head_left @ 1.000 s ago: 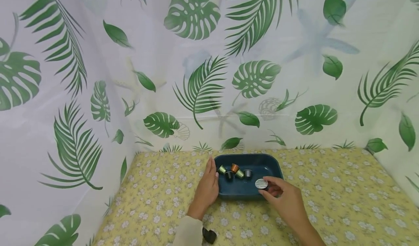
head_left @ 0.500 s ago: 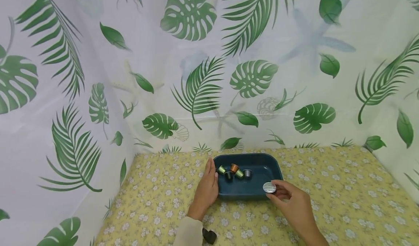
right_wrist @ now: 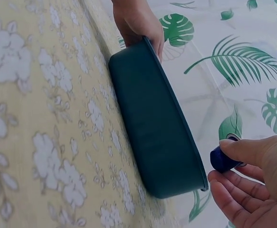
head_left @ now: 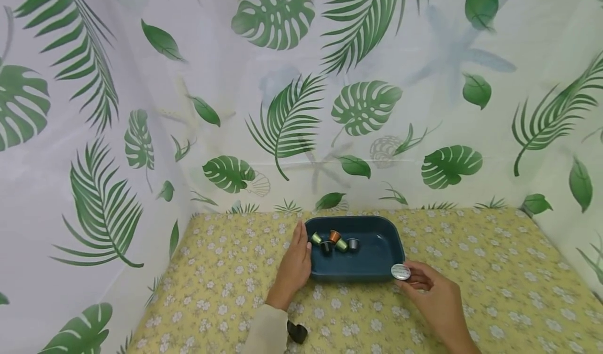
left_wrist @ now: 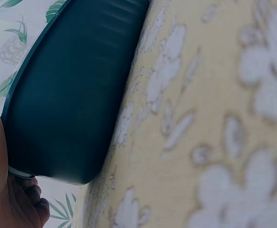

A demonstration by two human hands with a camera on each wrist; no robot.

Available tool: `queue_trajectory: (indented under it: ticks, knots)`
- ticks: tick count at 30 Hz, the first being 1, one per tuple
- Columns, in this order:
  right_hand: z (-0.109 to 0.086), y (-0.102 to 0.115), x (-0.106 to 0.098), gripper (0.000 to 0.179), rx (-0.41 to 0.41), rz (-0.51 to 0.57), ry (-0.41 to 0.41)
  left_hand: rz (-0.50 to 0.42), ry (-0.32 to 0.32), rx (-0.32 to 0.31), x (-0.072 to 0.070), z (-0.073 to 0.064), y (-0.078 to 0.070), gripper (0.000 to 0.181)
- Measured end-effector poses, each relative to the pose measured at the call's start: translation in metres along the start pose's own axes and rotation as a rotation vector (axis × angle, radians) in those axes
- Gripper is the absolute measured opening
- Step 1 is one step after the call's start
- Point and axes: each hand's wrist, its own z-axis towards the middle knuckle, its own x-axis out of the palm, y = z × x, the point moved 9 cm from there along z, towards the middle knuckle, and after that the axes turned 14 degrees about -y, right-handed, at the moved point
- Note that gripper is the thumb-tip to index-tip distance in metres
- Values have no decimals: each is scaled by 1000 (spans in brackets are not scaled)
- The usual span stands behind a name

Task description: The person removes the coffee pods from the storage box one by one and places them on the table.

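Note:
In the head view a dark teal tray (head_left: 358,267) stands on the cloth. My left hand (head_left: 293,262) holds its left end, fingers along the outside and the thumb over the rim. The left wrist view shows the tray's outer wall (left_wrist: 71,104) beside that hand. With thumb and fingertips my right hand (head_left: 435,294) pinches a coffee capsule (head_left: 401,272), its round silver lid towards me, right by the tray's near right corner. Its dark blue body (right_wrist: 222,160) shows in the right wrist view. Several capsules lie at the tray's left: green, black, an orange one (head_left: 334,236) and a grey one (head_left: 353,244).
The table bears a yellow flowered cloth (head_left: 226,291). A white curtain with green leaf prints (head_left: 301,197) rises behind it and on both sides. Beside my left sleeve (head_left: 268,330) lies a small dark object (head_left: 297,332), perhaps a strap.
My right hand has carried the capsule to the right, from over the tray's inside to its near right corner. My left hand stays at the tray's left end.

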Motion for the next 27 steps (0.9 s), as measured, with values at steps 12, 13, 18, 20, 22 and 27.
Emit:
queue_trajectory:
  ticks: [12, 13, 18, 20, 22, 27]
  knots:
    - [-5, -29, -13, 44, 129, -79, 18, 19, 15, -5, 3, 1, 2, 57]
    - [-7, -33, -13, 44, 142, -88, 25, 22, 15, -2, 4, 0, 2, 57]
    - [-10, -42, -16, 43, 163, -106, 32, 26, 14, 2, 2, -2, 0, 57]
    - [-10, -43, -17, 43, 143, -108, 25, 34, 10, 10, 1, -1, -1, 57]
    - [-10, -44, -18, 43, 118, -117, 21, 36, 5, 17, 0, 0, -3, 57]
    - [-14, -52, -18, 45, 127, -138, 34, 34, 10, 10, 0, -1, -3, 57]
